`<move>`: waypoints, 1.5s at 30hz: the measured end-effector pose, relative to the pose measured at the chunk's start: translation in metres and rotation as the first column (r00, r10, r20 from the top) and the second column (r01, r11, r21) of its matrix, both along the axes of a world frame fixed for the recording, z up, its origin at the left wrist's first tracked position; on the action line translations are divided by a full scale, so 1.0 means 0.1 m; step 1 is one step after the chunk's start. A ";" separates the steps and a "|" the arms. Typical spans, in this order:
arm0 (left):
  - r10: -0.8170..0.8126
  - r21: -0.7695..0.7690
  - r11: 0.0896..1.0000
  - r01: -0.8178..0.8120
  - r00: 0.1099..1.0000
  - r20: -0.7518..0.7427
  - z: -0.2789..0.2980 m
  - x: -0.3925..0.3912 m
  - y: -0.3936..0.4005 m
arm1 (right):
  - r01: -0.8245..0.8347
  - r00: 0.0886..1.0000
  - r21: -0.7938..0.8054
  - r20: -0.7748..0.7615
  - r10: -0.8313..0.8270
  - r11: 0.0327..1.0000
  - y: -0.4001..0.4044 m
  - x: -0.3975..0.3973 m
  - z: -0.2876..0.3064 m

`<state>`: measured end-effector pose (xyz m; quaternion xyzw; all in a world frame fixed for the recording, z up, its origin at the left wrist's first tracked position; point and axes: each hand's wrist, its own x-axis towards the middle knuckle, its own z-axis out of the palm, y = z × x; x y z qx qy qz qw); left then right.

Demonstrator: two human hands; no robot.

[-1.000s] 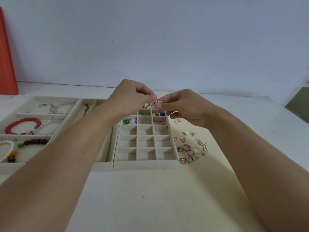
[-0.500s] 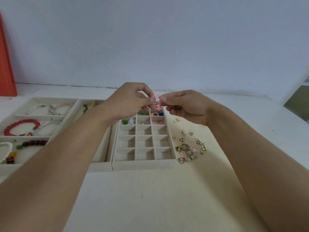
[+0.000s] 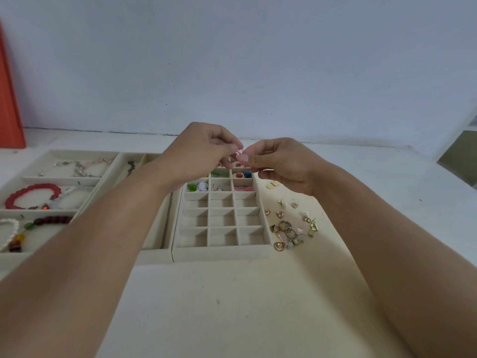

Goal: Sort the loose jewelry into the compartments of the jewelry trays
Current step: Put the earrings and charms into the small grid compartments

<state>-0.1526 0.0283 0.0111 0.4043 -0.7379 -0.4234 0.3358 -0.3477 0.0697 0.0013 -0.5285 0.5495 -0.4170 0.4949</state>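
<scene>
I see both hands raised above the far end of the small grid tray [image 3: 222, 250]. My left hand [image 3: 198, 151] and right hand [image 3: 281, 164] meet fingertip to fingertip, together pinching a tiny pink earring [image 3: 239, 151]. Right of that tray, a heap of loose gold earrings and rings [image 3: 290, 232] lies on the table [image 3: 232, 306]. Left of it, a bracelet tray [image 3: 15, 254] holds a red bracelet [image 3: 31, 195].
</scene>
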 end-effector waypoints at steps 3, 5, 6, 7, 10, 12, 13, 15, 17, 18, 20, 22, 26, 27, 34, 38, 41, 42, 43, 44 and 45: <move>0.042 -0.062 0.997 -0.039 0.998 0.047 0.01 0.02 -0.01 | 0.011 1.000 0.004 0.002 -0.011 1.000 0.00 -0.06 0.03; 0.055 -0.080 0.995 -0.050 0.997 0.059 0.02 0.04 -0.01 | 0.034 0.999 0.002 -0.010 -0.034 0.999 0.00 -0.10 0.05; 0.057 -0.086 0.995 -0.052 0.997 0.054 0.02 0.05 -0.01 | 0.035 0.999 0.006 -0.016 -0.035 0.999 0.01 -0.12 0.05; 0.057 -0.092 0.994 -0.052 0.997 0.047 0.03 0.05 -0.01 | 0.026 0.999 0.016 -0.021 -0.026 1.000 0.01 -0.12 0.05; 0.060 -0.107 0.993 -0.056 0.997 0.038 0.03 0.05 0.00 | -0.032 0.999 0.048 -0.039 0.034 0.998 0.02 -0.09 0.04; 0.057 -0.112 0.992 -0.051 0.997 0.049 0.03 0.05 0.00 | -0.067 0.997 0.059 -0.025 0.069 0.996 0.02 -0.07 0.03; 0.054 -0.110 0.993 -0.049 0.997 0.050 0.03 0.05 0.00 | -0.080 0.997 0.062 -0.013 0.081 0.995 0.02 -0.06 0.02; 0.056 -0.104 0.993 -0.051 0.997 0.046 0.03 0.05 0.00 | -0.092 0.996 0.064 0.005 0.092 0.994 0.02 -0.05 0.01; 0.059 -0.106 0.993 -0.054 0.997 0.045 0.04 0.04 0.00 | -0.104 0.995 0.066 0.016 0.103 0.992 0.02 -0.05 0.01; 0.058 -0.109 0.993 -0.053 0.997 0.044 0.03 0.04 0.00 | -0.110 0.994 0.068 0.016 0.109 0.992 0.02 -0.05 0.01; 0.057 -0.119 0.992 -0.052 0.998 0.039 0.03 0.04 0.01 | -0.120 0.993 0.072 0.002 0.120 0.990 0.02 -0.04 0.01; 0.057 -0.121 0.991 -0.053 0.998 0.027 0.03 0.04 0.01 | -0.124 0.992 0.075 -0.008 0.125 0.989 0.02 -0.03 0.00; 0.067 -0.127 0.990 -0.066 0.998 0.003 0.03 0.02 0.01 | -0.126 0.992 0.083 0.016 0.125 0.988 0.01 -0.04 -0.01; 0.068 -0.128 0.989 -0.068 0.998 0.002 0.03 0.02 0.01 | -0.119 0.993 0.078 0.023 0.118 0.990 0.00 -0.05 -0.02; 0.068 -0.115 0.991 -0.066 0.998 0.013 0.02 0.04 0.00 | -0.040 0.999 0.037 0.039 0.039 0.999 -0.01 -0.07 -0.01; 0.022 -0.076 0.997 -0.013 0.994 0.110 0.00 0.05 0.00 | 0.054 0.995 -0.029 -0.078 -0.056 0.998 -0.02 -0.08 -0.01; 0.048 -0.062 0.997 -0.039 0.988 0.145 -0.05 0.04 -0.02 | 0.095 0.882 -0.146 -0.447 -0.151 0.985 0.00 -0.06 -0.01; 0.066 -0.060 0.997 -0.058 0.988 0.141 -0.05 0.04 -0.03 | 0.089 0.825 -0.171 -0.540 -0.169 0.981 0.00 -0.05 -0.02; 0.080 -0.055 0.996 -0.073 0.988 0.133 -0.05 0.05 -0.03 | 0.072 0.780 -0.184 -0.602 -0.170 0.980 -0.01 -0.02 -0.03; 0.087 -0.051 0.995 -0.081 0.988 0.128 -0.05 0.06 -0.04 | 0.049 0.741 -0.191 -0.651 -0.164 0.980 -0.01 0.01 -0.05; 0.089 -0.049 0.995 -0.084 0.988 0.128 -0.05 0.06 -0.04 | 0.029 0.703 -0.195 -0.693 -0.159 0.980 -0.01 0.05 -0.06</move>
